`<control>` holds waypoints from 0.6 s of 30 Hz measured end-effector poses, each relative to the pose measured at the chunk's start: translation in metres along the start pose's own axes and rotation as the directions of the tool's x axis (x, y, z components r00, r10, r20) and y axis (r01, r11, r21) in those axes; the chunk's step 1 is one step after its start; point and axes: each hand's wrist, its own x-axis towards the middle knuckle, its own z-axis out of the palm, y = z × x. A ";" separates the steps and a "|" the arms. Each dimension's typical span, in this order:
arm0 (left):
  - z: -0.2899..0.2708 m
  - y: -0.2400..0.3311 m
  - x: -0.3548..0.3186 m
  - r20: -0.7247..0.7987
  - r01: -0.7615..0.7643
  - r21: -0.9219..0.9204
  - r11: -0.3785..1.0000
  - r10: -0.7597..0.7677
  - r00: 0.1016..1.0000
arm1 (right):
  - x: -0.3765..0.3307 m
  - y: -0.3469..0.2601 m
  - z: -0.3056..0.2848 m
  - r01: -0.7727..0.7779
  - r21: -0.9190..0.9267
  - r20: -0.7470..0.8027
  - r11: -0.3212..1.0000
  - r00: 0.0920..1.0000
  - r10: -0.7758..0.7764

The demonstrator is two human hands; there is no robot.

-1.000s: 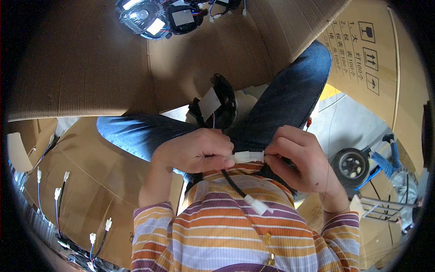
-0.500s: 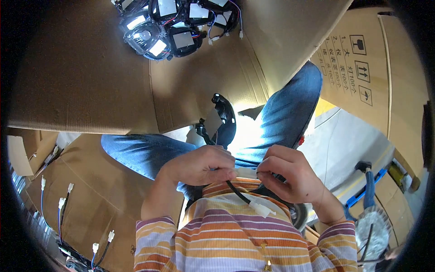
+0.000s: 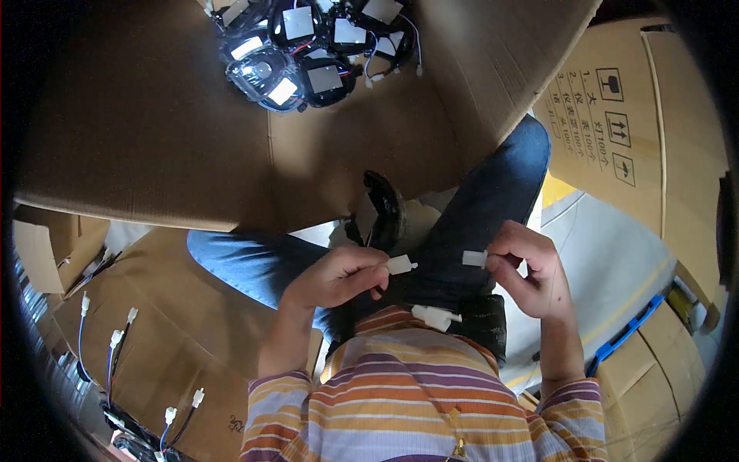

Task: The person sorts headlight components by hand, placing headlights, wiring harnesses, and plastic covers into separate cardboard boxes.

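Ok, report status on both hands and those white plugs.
Left hand pinching one white plug. Right hand pinching the other plug. Plugs apart, nothing between.

small white plastic connector in left hand: white
small white plastic connector in right hand: white
striped knit shirt: orange, purple, cream bands
denim trousers: dark blue
corrugated cardboard box at 12 o'clock: plain brown
black lamp units with clear lenses: black, white tags
plastic strip at 4 o'clock: blue

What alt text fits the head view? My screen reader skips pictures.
A seated person holds a small white plug in each hand, left hand and right hand apart above their jeans. Lamps lie on cardboard ahead.
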 end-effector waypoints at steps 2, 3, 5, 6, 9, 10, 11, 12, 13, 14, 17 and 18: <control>-0.001 -0.004 -0.002 -0.068 0.121 -0.097 0.988 -0.128 0.989 | 0.005 0.001 0.004 -0.037 0.026 -0.026 0.999 0.999 0.037; 0.000 -0.004 -0.001 -0.107 0.120 -0.125 0.985 -0.133 0.985 | 0.010 0.001 0.006 -0.068 0.036 0.028 0.997 0.997 0.067; -0.005 -0.018 -0.009 -0.180 0.197 -0.237 0.951 -0.242 0.953 | 0.021 0.005 0.013 -0.072 -0.023 0.078 0.997 0.994 0.074; 0.014 0.004 -0.026 -0.202 0.156 -0.109 0.982 -0.175 0.964 | 0.003 -0.028 0.011 0.000 -0.052 0.056 0.999 0.998 0.003; 0.000 -0.001 -0.013 -0.255 0.201 -0.045 0.979 -0.205 0.945 | 0.009 -0.011 0.011 -0.046 -0.113 0.017 0.993 0.999 0.048; -0.005 -0.025 -0.019 -0.270 0.248 -0.024 0.968 -0.246 0.931 | 0.009 -0.011 0.013 -0.124 -0.079 0.035 0.989 0.991 0.127; -0.002 -0.012 -0.015 -0.257 0.143 -0.112 0.983 -0.168 0.952 | 0.003 0.001 0.015 -0.152 -0.073 0.018 0.986 0.988 0.154; -0.002 -0.007 -0.017 -0.261 0.125 -0.056 0.991 -0.136 0.956 | 0.003 -0.006 0.017 -0.180 -0.031 0.015 0.983 0.983 0.180; 0.001 -0.004 -0.019 -0.253 0.111 -0.010 0.994 -0.110 0.961 | 0.000 -0.006 0.021 -0.206 -0.005 0.030 0.978 0.978 0.207; 0.007 -0.004 -0.023 -0.273 0.089 -0.009 0.996 -0.088 0.958 | -0.003 -0.012 0.024 -0.267 -0.033 0.055 0.963 0.962 0.268; 0.015 -0.003 -0.031 -0.263 0.079 -0.104 0.991 -0.104 0.959 | -0.009 -0.032 0.030 -0.231 0.027 0.047 0.972 0.972 0.230; 0.018 -0.007 -0.031 -0.280 0.065 -0.144 0.987 -0.104 0.954 | -0.010 -0.035 0.030 -0.202 0.020 0.039 0.979 0.979 0.201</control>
